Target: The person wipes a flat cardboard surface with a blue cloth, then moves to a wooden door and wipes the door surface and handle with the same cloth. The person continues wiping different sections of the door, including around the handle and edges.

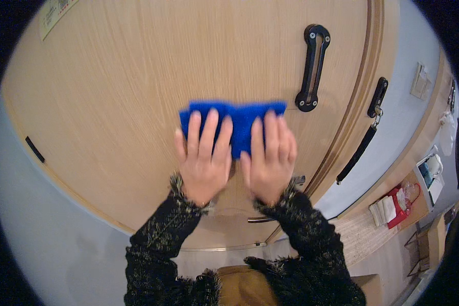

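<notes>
A folded blue cloth [241, 124] lies flat against the pale wooden door [137, 76]. On the cloth's left part rests my left hand [204, 157], its fingers spread a little and pointing up, with the thumb side towards the middle. My right hand [271, 158] presses on the right part of the cloth, its fingers nearer together. Both palms face the door, and the hands are a small gap apart. The cloth's upper edge shows above the fingertips. A black door guard plate [313, 69] is screwed to the door, above and right of my right hand.
Below my right hand is a metal door handle [261, 220]. At right, a black latch arm [357, 155] hangs from the frame beside a wall switch [420, 81]. Farther right, a red bag [397, 208] holds folded items. A paper notice [55, 17] is at upper left.
</notes>
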A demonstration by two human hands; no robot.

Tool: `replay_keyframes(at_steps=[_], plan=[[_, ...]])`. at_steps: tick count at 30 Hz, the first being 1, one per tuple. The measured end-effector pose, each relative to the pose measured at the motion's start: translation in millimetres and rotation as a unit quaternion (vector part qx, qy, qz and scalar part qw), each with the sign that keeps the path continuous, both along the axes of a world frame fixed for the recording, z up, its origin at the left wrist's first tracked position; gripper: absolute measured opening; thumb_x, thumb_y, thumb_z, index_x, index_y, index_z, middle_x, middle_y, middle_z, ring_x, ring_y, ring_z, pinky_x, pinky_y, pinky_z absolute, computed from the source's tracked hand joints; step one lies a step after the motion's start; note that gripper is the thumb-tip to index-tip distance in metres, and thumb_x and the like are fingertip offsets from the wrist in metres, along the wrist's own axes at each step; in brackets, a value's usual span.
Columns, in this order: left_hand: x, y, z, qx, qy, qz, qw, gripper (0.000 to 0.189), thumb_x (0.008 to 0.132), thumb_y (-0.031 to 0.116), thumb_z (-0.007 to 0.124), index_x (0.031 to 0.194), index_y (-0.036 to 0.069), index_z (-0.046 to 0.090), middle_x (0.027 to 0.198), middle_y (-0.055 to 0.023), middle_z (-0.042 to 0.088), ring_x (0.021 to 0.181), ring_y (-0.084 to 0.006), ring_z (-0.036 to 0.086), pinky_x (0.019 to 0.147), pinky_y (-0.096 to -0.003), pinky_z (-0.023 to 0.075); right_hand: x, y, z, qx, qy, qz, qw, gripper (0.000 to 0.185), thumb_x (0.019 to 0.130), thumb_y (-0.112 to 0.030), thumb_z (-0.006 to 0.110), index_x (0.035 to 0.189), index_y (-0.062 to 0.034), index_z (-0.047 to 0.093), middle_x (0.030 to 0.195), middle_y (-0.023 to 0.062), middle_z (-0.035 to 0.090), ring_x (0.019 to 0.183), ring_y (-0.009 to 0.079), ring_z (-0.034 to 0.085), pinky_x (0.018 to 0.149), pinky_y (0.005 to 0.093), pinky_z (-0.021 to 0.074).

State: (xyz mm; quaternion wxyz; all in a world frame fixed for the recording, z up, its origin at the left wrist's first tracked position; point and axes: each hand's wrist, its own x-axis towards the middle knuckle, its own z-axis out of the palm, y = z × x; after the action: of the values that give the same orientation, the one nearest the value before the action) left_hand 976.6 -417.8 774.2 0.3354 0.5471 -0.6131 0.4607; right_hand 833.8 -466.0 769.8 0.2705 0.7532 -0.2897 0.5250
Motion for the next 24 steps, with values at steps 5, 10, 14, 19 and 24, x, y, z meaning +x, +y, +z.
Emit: replay_keyframes(at_steps=[5, 10, 14, 19, 24], plan=[[-1, -12, 36, -0.136, -0.068, -0.066, 0.986, 0.036, 0.083, 0.015, 0.056, 0.119, 0.018, 0.059, 0.127, -0.0067, 0.051, 0.119, -0.0265, 0.045, 0.099, -0.0418, 0.0366, 3, -14, 31, -0.055, -0.040, -0.024, 0.997, 0.052, 0.083, -0.022, 0.055, 0.129, -0.0009, 0.049, 0.140, 0.0169, 0.039, 0.129, 0.0307, 0.037, 0.106, 0.0425, 0.0261], [14, 11, -40, -0.006, -0.098, -0.057, 0.994, 0.037, 0.083, 0.016, 0.053, 0.119, 0.018, 0.059, 0.126, -0.0057, 0.051, 0.118, -0.0254, 0.044, 0.097, -0.0384, 0.0381, -8, 9, -42, 0.013, 0.043, -0.034, 0.998, 0.047, 0.085, -0.024, 0.054, 0.127, -0.0039, 0.052, 0.135, 0.0141, 0.044, 0.127, 0.0297, 0.040, 0.103, 0.0418, 0.0307], [18, 36, -123, 0.120, -0.087, -0.066, 0.987, 0.042, 0.084, 0.013, 0.048, 0.125, 0.017, 0.056, 0.128, -0.0036, 0.047, 0.119, -0.0235, 0.041, 0.098, -0.0370, 0.0369, -20, 35, -105, 0.137, 0.122, 0.023, 0.983, 0.051, 0.080, -0.022, 0.059, 0.125, -0.0002, 0.052, 0.133, 0.0176, 0.042, 0.128, 0.0334, 0.036, 0.104, 0.0458, 0.0275], [13, 48, -163, 0.203, -0.060, -0.059, 0.976, 0.044, 0.085, 0.014, 0.047, 0.128, 0.016, 0.054, 0.131, -0.0035, 0.044, 0.122, -0.0227, 0.038, 0.101, -0.0367, 0.0353, -23, 53, -123, 0.263, 0.147, 0.057, 0.952, 0.056, 0.078, -0.025, 0.062, 0.125, 0.0032, 0.049, 0.130, 0.0168, 0.044, 0.124, 0.0326, 0.040, 0.103, 0.0445, 0.0293], [10, 39, -120, 0.132, -0.020, -0.062, 0.989, 0.044, 0.078, 0.011, 0.061, 0.121, 0.017, 0.060, 0.130, -0.0072, 0.044, 0.121, -0.0308, 0.038, 0.097, -0.0448, 0.0384, -27, 46, -80, 0.209, 0.099, 0.040, 0.972, 0.053, 0.078, -0.020, 0.060, 0.125, 0.0024, 0.050, 0.131, 0.0172, 0.044, 0.125, 0.0318, 0.040, 0.102, 0.0444, 0.0288]])
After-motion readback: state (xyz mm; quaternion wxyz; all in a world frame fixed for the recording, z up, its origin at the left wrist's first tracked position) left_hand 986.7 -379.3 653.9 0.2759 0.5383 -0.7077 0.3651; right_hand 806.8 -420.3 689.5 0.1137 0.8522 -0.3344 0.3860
